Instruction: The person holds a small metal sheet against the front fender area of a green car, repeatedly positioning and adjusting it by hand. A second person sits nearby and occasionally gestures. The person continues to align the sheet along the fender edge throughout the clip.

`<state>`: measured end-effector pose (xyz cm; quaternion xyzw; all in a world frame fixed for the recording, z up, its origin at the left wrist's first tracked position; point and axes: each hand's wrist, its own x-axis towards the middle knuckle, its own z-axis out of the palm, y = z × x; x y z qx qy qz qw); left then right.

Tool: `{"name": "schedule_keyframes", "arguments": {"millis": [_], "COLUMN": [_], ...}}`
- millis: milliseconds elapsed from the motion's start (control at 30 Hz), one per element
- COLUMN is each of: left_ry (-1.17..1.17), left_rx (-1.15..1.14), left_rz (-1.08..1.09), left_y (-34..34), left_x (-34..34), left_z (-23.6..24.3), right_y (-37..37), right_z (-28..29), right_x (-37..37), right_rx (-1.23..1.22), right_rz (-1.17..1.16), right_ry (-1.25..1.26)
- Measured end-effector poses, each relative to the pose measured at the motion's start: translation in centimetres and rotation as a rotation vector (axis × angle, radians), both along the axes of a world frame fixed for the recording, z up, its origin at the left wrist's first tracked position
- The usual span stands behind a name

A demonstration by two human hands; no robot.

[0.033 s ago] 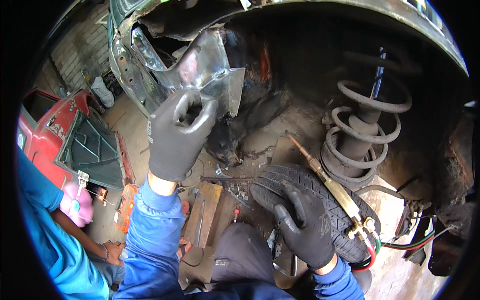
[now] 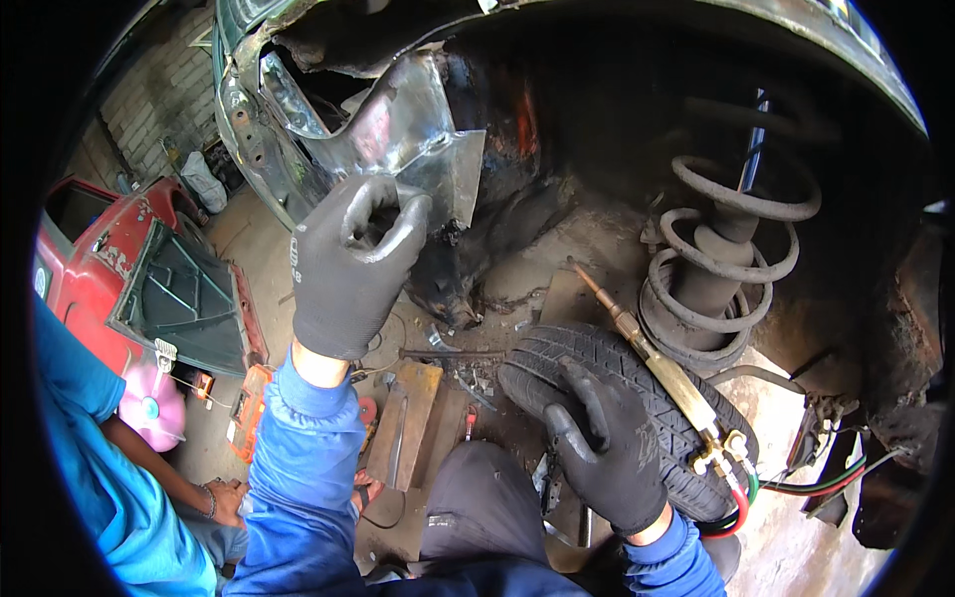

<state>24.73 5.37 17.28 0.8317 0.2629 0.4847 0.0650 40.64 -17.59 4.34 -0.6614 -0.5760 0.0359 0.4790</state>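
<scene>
My left hand (image 2: 358,269), in a black glove, is raised in front of a bare sheet-metal panel (image 2: 403,114) on the car body. Its thumb and index finger curl round into a ring; whether the fingertips grip anything is hidden. Lower right, my right hand (image 2: 607,448), gloved alike, is over the near side of a tyre (image 2: 542,363). Its thumb and fingers are apart and I see nothing in them. A brass gas torch (image 2: 676,383) with a copper tip lies across the tyre beside that hand, red and green hoses running from its valves.
A rusty coil spring (image 2: 736,264) stands in the dark wheel arch at right. On the floor lie a brown metal plate (image 2: 403,423) and scraps. At left are a person's blue sleeve (image 2: 80,348), an orange case (image 2: 249,413), a pink fan (image 2: 151,408) and a red car (image 2: 99,249).
</scene>
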Motion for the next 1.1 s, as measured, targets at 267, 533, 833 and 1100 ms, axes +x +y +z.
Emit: {"name": "schedule_keyframes", "arguments": {"millis": [267, 533, 833, 1100], "left_ry": [0.01, -0.008, 0.022, 0.037], "left_rx": [-0.04, -0.052, 0.017, 0.061], "left_rz": [0.016, 0.008, 0.027, 0.07], "left_y": [0.23, 0.24, 0.28, 0.29], "left_x": [0.06, -0.35, 0.0, 0.21], "left_z": [0.32, 0.57, 0.14, -0.1], "right_y": [0.67, 0.89, 0.58, 0.68], "right_z": [0.37, 0.11, -0.1, 0.0], "right_x": [0.49, 0.55, 0.45, 0.31], "right_rx": [0.024, 0.098, 0.009, 0.004], "right_rz": [0.032, 0.017, 0.031, 0.016], "right_ry": [-0.007, -0.076, -0.041, -0.081]}}
